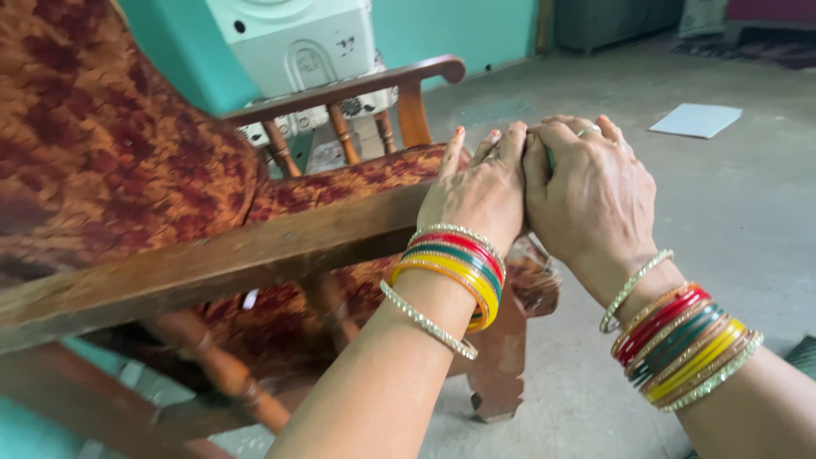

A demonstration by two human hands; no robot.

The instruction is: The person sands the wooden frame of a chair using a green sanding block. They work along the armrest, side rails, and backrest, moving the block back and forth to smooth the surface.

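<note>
Both hands are together just off the front corner of the wooden armchair with rust-red patterned upholstery (127, 161), above its front rail.

Left hand (476, 191): fingers half curled, tips up, pressed side-on against the right hand. Can't tell if it holds anything. Stack of red, green and yellow bangles (455, 268) on that wrist.

Right hand (586, 191): fingers closed into a loose fist, ring on one finger. A sliver of a small green object (550, 159) shows between the two hands at the knuckles; it looks pinched there, mostly hidden, kind unknown. A matching multicoloured bangle stack (684, 344) sits on the right wrist.

Judgement on doing this well: keep the two hands butted together so the small piece stays trapped, work it with the fingertips only, and stay over the seat cushion (357, 178) rather than the floor edge, so a drop lands on fabric.

Around: curved wooden armrest (357, 85) behind the hands, white appliance casing (297, 42) against the teal wall (459, 30), white paper sheet (697, 119) lying on the grey concrete floor (748, 212), well apart from the hands.

Containers: none visible, nothing to report inside anything.
</note>
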